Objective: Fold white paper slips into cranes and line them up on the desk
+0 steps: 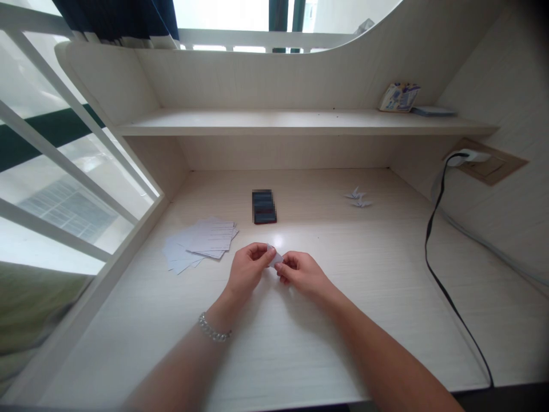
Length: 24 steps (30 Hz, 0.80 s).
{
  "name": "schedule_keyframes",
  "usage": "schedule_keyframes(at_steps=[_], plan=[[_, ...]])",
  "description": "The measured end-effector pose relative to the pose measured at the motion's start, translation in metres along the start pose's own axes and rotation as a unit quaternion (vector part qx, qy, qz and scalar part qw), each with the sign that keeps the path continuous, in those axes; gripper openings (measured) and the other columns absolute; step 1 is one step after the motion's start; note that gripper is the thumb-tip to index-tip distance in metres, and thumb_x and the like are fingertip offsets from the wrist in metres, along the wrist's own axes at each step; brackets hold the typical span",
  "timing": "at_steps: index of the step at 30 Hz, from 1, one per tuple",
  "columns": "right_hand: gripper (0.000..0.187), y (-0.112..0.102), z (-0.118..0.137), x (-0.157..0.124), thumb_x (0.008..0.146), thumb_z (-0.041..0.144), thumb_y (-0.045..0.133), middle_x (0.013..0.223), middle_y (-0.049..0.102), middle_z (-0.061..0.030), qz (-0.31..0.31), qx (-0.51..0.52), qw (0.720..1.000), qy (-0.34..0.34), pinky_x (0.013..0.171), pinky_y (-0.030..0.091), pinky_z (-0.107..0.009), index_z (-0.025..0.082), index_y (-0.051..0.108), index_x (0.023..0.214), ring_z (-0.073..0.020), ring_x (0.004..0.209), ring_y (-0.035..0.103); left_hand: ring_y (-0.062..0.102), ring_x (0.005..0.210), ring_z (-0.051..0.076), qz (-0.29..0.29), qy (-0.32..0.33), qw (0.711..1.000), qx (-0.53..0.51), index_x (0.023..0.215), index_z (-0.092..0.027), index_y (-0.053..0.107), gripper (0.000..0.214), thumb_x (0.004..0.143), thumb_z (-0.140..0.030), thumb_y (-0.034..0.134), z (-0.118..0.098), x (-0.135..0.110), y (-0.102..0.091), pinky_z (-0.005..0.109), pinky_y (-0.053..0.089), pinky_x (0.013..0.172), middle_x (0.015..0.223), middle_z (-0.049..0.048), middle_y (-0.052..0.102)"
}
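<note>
Between my two hands is a small folded piece of white paper [275, 258], held just above the middle of the desk. My left hand [251, 264] pinches its upper left part between thumb and fingers. Gripping the lower right edge, my right hand [300, 269] has thumb and fingers closed on the same piece. Fingers cover part of the paper, so its full shape is hidden. Left of my hands lies a loose pile of paper sheets [210, 237], the top one lined. Two small folded paper cranes [358, 197] rest farther back on the right.
A dark pixelated phone-like object [263, 206] lies beyond my hands. A black cable [437, 269] runs from the wall socket [489, 163] down the desk's right side. The shelf [257, 118] above holds a small patterned packet [400, 97] and a flat item [433, 111]. White rails [64, 149] border the left.
</note>
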State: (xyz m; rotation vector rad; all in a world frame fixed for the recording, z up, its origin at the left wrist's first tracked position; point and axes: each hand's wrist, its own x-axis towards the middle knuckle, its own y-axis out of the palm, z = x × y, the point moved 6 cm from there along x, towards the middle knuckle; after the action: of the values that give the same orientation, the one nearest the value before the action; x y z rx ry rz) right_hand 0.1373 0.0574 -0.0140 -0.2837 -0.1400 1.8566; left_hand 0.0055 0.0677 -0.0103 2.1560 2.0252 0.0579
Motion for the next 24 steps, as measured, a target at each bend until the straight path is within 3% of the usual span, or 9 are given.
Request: schedule_keyframes(at_steps=[7,15,21,24], plan=[[0.026,0.0076,0.0037,-0.0032,0.080,0.038,0.055,0.061,0.063,-0.0035,0.032,0.018,0.999,0.002,0.053,0.044,-0.024,0.016,0.059,0.067,-0.0132,0.055,0.058,0.057,0.058,0.013,-0.020,0.011,1.000,-0.010,0.073,-0.012,0.063,0.022,0.066,-0.031,0.072,-0.0005,-0.0006,-0.0027,0.024,0.044,0.056,0.065,0.0030,0.064],[0.027,0.0087,0.0017,-0.0027,0.076,0.041,0.060,0.058,0.061,-0.0014,0.018,0.062,0.998,0.022,0.048,0.042,-0.023,0.017,0.055,0.064,-0.0119,0.049,0.055,0.054,0.054,0.011,-0.026,-0.004,0.998,-0.052,0.067,-0.013,0.061,0.023,0.064,-0.032,0.073,-0.0007,-0.0011,-0.0020,0.024,0.042,0.053,0.061,0.0006,0.061],[0.026,0.0021,0.0046,-0.0007,0.076,0.041,0.061,0.057,0.059,0.0002,-0.027,0.111,0.993,-0.033,0.055,0.045,-0.025,0.017,0.058,0.068,-0.0124,0.053,0.055,0.052,0.056,0.009,-0.031,-0.008,0.998,-0.058,0.068,-0.013,0.063,0.019,0.064,-0.029,0.073,-0.0009,-0.0025,-0.0025,0.022,0.040,0.054,0.061,-0.0009,0.059],[0.025,0.0026,0.0040,-0.0001,0.077,0.041,0.060,0.057,0.059,0.0002,-0.020,0.114,0.993,-0.030,0.055,0.045,-0.025,0.017,0.058,0.070,-0.0123,0.053,0.055,0.052,0.058,0.009,-0.021,-0.016,0.997,-0.067,0.070,-0.013,0.063,0.019,0.065,-0.029,0.073,0.0005,-0.0028,-0.0010,0.021,0.039,0.053,0.064,-0.0003,0.059]])
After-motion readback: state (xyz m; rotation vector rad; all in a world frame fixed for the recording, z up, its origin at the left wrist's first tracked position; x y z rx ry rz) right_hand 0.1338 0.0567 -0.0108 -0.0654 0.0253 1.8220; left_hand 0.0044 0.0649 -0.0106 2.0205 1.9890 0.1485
